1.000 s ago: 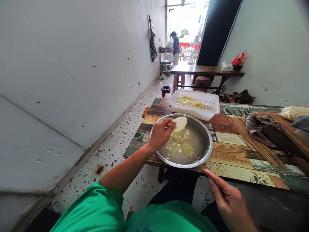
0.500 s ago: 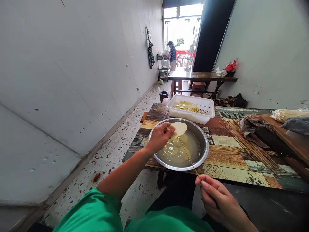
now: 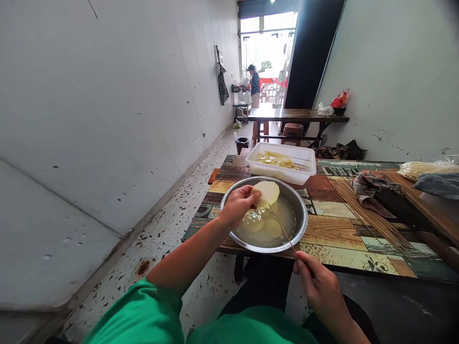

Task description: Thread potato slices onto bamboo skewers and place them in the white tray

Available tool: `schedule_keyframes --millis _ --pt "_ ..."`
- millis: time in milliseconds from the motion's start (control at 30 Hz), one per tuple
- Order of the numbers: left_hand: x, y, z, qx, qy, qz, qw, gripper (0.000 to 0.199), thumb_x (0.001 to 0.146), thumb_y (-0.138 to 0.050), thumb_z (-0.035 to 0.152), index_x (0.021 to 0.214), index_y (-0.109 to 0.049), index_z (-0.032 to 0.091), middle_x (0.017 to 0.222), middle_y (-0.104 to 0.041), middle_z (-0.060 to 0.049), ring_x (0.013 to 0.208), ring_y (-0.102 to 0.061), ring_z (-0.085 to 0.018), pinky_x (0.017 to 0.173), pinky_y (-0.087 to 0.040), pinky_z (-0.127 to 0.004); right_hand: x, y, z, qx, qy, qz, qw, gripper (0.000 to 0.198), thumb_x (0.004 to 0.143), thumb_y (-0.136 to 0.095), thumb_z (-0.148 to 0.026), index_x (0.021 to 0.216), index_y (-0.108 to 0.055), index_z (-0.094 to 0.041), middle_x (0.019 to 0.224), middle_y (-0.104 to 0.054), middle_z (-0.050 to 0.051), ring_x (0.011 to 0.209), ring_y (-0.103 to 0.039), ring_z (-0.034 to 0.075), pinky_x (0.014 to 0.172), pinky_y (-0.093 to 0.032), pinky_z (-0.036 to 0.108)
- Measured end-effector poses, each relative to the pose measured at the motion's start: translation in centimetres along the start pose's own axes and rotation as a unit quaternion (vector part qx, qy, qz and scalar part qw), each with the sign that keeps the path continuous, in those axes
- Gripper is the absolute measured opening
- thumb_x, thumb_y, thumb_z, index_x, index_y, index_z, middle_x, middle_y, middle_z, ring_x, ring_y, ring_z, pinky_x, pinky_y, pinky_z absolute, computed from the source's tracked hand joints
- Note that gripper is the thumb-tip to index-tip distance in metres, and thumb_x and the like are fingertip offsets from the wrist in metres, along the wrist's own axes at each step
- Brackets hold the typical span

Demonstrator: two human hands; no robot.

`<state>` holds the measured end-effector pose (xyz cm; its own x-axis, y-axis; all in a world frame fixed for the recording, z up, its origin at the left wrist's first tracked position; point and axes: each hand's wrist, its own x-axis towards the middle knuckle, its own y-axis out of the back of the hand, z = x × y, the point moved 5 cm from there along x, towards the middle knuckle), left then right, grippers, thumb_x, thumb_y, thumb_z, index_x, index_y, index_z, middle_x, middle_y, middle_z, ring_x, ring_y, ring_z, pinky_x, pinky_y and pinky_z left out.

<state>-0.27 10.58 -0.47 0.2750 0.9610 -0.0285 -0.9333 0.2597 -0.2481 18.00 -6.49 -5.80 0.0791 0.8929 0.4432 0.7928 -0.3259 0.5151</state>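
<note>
My left hand (image 3: pixel 238 206) pinches a thin pale potato slice (image 3: pixel 268 193) by its left edge, above a metal basin (image 3: pixel 304 224). Between the fingers of my right hand (image 3: pixel 319 282) is the lower end of a bamboo skewer (image 3: pixel 281 226). Its upper end meets the lower edge of the slice; whether the tip is inside cannot be made out. Cloudy water fills part of the basin, with several more slices (image 3: pixel 274 228) lying in it. Just behind the basin stands a white plastic tub (image 3: pixel 311 169) holding skewered slices (image 3: pixel 275 158).
Many loose skewers (image 3: pixel 362 210) lie on the patterned table (image 3: pixel 333 234), beside a crumpled cloth (image 3: pixel 373 191). A wooden board (image 3: pixel 412 196) with plastic-wrapped bundles is at the right. Farther back are another table (image 3: pixel 287 113), a black bin (image 3: pixel 242 142) and a person (image 3: pixel 254 86) near the doorway.
My right hand has turned and shifted slightly up, its fingers closing more over the skewer's end. The slice has turned a little to face me, still in my left hand.
</note>
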Motion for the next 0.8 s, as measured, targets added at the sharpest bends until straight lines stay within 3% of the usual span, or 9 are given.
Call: schedule_keyframes --millis 133,267,333,467,533,600,733,767,800 --pt "-0.8 -1.1 0.3 0.051 -0.045 -0.030 0.997 0.036 0.063 -0.077 0.040 0.083 -0.062 0.013 0.070 -0.062 0.000 0.059 -0.052 -0.007 0.055 -0.041 -0.019 0.9 -0.5 -0.2 0.087 -0.084 -0.111 0.986 0.027 0.095 -0.047 -0.035 0.111 -0.058 -0.017 0.068 -0.062 0.000 0.050 -0.057 0.013 0.045 -0.045 0.023" --pt "-1.3 -2.5 0.7 0.129 -0.096 -0.033 0.986 0.028 0.073 -0.070 0.039 0.086 -0.062 0.015 0.067 -0.060 0.002 0.059 -0.052 -0.008 0.057 -0.041 -0.020 3.1 -0.3 -1.1 0.090 -0.092 -0.073 0.989 0.031 0.093 -0.051 -0.039 0.113 -0.059 -0.016 0.057 -0.052 -0.004 0.049 -0.051 0.012 0.049 -0.043 0.023" --pt "-1.4 -3.0 1.0 0.140 -0.118 -0.019 0.983 0.028 0.074 -0.069 0.038 0.089 -0.063 0.015 0.068 -0.061 0.002 0.059 -0.052 -0.008 0.057 -0.041 -0.020 4.0 -0.2 -1.3 0.094 -0.107 -0.040 0.989 0.031 0.092 -0.053 -0.042 0.107 -0.063 -0.016 0.060 -0.056 -0.002 0.052 -0.054 0.013 0.052 -0.044 0.023" --pt "-1.2 -3.2 1.6 0.079 -0.116 -0.014 0.990 0.033 0.069 -0.073 0.042 0.084 -0.064 0.014 0.070 -0.062 0.000 0.059 -0.052 -0.008 0.056 -0.043 -0.020 4.8 -0.2 -1.8 0.134 -0.134 -0.003 0.982 0.034 0.088 -0.057 -0.045 0.102 -0.069 -0.016 0.073 -0.064 0.004 0.066 -0.060 0.016 0.060 -0.049 0.025" --pt "-1.1 -3.1 1.7 0.046 -0.105 0.001 0.993 0.035 0.068 -0.074 0.044 0.080 -0.064 0.013 0.069 -0.062 -0.001 0.059 -0.052 -0.009 0.055 -0.043 -0.021 4.8 -0.2 -2.1 0.190 -0.157 0.000 0.969 0.032 0.086 -0.061 -0.045 0.097 -0.071 -0.016 0.073 -0.064 0.004 0.064 -0.058 0.015 0.057 -0.048 0.023" --pt "-1.0 -2.9 1.6 0.035 -0.101 0.019 0.994 0.035 0.067 -0.074 0.044 0.077 -0.064 0.013 0.067 -0.060 0.000 0.059 -0.052 -0.009 0.054 -0.043 -0.021 4.6 -0.6 -2.2 0.311 -0.216 -0.030 0.925 0.030 0.083 -0.066 -0.044 0.095 -0.070 -0.017 0.063 -0.057 -0.001 0.047 -0.047 0.008 0.043 -0.040 0.019" --pt "-1.3 -2.9 1.6 0.110 -0.148 0.054 0.981 0.028 0.073 -0.071 0.041 0.077 -0.065 0.013 0.063 -0.058 0.002 0.057 -0.050 -0.008 0.054 -0.041 -0.020 4.1 -1.8 -2.8 0.544 -0.334 -0.132 0.758 0.028 0.074 -0.075 -0.041 0.090 -0.070 -0.018 0.050 -0.033 -0.012 0.031 -0.008 -0.001 0.026 -0.014 0.014" --pt "-1.4 -2.9 1.7 0.128 -0.156 0.058 0.978 0.027 0.074 -0.070 0.041 0.078 -0.066 0.014 0.063 -0.058 0.002 0.057 -0.051 -0.008 0.054 -0.042 -0.020 4.0 -1.8 -2.8 0.557 -0.341 -0.139 0.744 0.028 0.073 -0.076 -0.041 0.088 -0.070 -0.018 0.050 -0.032 -0.012 0.030 -0.006 -0.001 0.025 -0.013 0.014" --pt "-1.5 -3.0 1.7 0.137 -0.158 0.058 0.976 0.027 0.075 -0.069 0.041 0.078 -0.066 0.014 0.064 -0.059 0.001 0.057 -0.052 -0.008 0.054 -0.043 -0.020 4.0 -1.7 -2.5 0.548 -0.337 -0.133 0.754 0.028 0.073 -0.075 -0.042 0.088 -0.070 -0.018 0.049 -0.032 -0.012 0.030 -0.007 -0.001 0.025 -0.013 0.014"
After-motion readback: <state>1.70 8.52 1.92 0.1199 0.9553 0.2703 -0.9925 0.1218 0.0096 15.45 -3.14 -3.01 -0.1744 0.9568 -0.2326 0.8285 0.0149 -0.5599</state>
